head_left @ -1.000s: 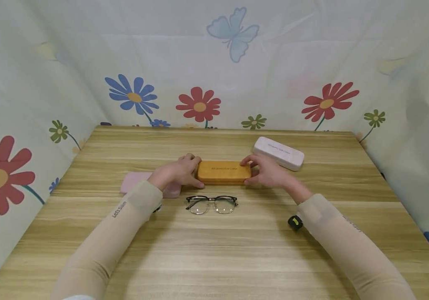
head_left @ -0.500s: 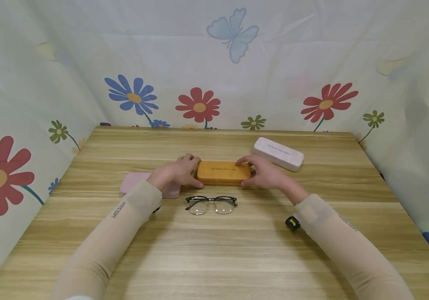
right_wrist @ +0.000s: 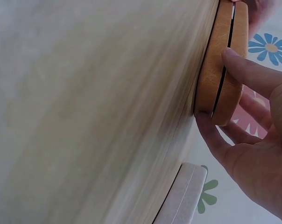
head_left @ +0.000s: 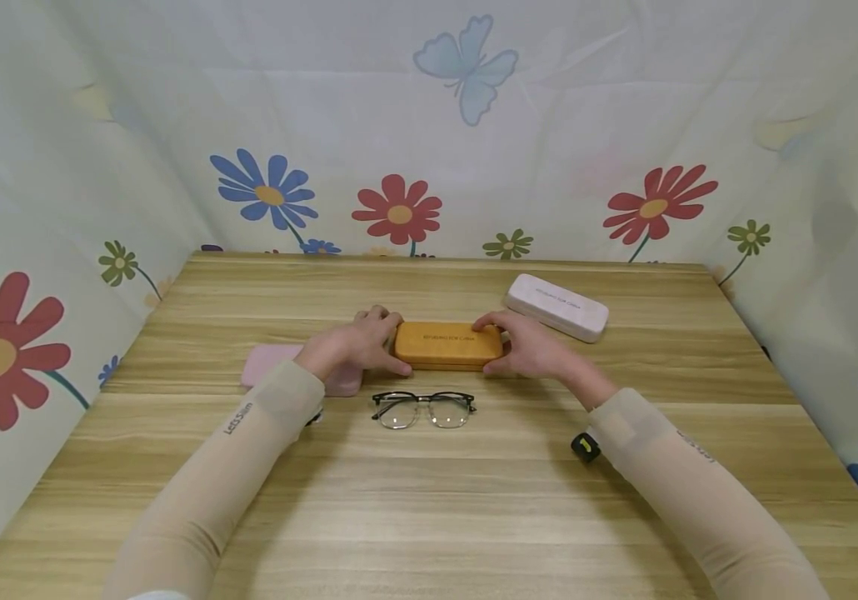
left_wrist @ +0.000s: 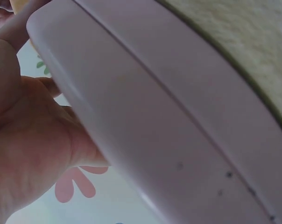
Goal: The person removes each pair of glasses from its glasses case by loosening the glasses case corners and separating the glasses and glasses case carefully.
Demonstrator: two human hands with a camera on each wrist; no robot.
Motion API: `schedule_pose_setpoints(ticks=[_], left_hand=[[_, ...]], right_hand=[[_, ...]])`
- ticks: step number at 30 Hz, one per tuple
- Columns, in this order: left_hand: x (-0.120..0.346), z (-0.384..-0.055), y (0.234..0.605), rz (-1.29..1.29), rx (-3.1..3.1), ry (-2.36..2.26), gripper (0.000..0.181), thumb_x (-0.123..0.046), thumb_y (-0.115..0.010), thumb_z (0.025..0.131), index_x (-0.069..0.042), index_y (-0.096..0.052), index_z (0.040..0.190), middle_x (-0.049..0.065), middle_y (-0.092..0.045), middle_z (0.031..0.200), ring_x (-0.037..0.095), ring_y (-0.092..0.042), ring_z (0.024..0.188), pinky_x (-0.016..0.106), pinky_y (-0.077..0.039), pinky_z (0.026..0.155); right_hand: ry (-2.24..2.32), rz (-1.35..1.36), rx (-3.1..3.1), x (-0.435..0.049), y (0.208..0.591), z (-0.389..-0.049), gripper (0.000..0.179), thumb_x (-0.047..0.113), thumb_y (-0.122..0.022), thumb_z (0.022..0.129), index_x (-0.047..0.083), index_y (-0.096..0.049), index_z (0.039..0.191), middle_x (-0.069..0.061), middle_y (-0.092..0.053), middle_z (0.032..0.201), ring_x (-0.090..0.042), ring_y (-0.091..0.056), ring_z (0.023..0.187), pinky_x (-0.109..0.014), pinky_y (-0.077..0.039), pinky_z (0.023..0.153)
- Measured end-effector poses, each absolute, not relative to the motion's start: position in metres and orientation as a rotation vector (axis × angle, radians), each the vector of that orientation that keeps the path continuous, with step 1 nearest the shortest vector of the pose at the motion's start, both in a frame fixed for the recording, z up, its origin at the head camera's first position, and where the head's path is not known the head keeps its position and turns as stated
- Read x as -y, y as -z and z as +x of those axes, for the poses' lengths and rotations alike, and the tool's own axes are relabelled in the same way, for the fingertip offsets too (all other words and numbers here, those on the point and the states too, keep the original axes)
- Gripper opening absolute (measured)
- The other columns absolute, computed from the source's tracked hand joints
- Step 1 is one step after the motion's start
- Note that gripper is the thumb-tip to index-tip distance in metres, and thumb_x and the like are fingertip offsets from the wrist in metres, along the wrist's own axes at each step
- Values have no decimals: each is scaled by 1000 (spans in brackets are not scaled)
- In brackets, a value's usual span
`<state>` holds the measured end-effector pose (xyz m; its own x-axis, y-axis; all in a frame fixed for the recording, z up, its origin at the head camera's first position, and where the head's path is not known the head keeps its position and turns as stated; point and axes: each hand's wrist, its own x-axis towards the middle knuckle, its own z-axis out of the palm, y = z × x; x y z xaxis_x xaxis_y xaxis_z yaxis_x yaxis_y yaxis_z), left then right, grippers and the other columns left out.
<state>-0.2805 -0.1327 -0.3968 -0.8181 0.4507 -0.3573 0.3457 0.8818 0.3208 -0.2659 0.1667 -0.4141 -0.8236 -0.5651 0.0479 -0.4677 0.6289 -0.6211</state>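
Observation:
An orange glasses case point(head_left: 447, 346) lies flat in the middle of the wooden table, lettering on its lid. My left hand point(head_left: 360, 343) holds its left end, thumb at the front edge and fingers behind. At the right end, my right hand point(head_left: 532, 346) grips the case, with one fingertip over the top. The right wrist view shows that hand's thumb and fingers around the end of the orange case point(right_wrist: 211, 79), across its dark lid seam. Folded black-rimmed eyeglasses point(head_left: 450, 411) lie just in front. A pink glasses case point(head_left: 270, 361) sits partly under my left forearm.
Behind my right hand, a white glasses case point(head_left: 558, 308) lies at an angle. The pink case point(left_wrist: 127, 98) fills much of the left wrist view. A flower-printed curtain point(head_left: 549, 167) surrounds the table point(head_left: 429, 517) at the back and sides.
My right hand has shifted slightly left, its fingers now further over the end of the orange glasses case. The left hand, the case and the eyeglasses stay in place.

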Motion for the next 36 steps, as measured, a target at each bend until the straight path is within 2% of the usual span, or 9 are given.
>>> schedule_pose_setpoints(ticks=[7, 25, 36], left_hand=[[133, -280, 400, 593, -2634, -317, 98, -55, -76, 89, -5, -29, 159, 24, -27, 158, 43, -29, 143, 61, -32, 112], [132, -279, 402, 586, -2657, -315, 94, -53, -76, 90, -5, -32, 157, 23, -30, 156, 42, -32, 141, 60, -33, 111], [131, -277, 401, 582, -2654, -332, 94, -51, -77, 90, -5, -32, 158, 21, -30, 155, 41, -31, 140, 60, -33, 111]], right_hand=[[968, -878, -2702, -166, 413, -265, 58, 9, -90, 80, 4, -62, 130, -15, -61, 134, -32, -55, 122, -48, -48, 99], [899, -918, -2725, -166, 412, -265, 60, 11, -91, 79, 5, -62, 131, -16, -60, 135, -33, -54, 120, -50, -43, 100], [865, -922, -2743, -166, 409, -262, 58, 12, -88, 82, 5, -61, 132, -16, -61, 132, -31, -55, 114, -48, -44, 98]])
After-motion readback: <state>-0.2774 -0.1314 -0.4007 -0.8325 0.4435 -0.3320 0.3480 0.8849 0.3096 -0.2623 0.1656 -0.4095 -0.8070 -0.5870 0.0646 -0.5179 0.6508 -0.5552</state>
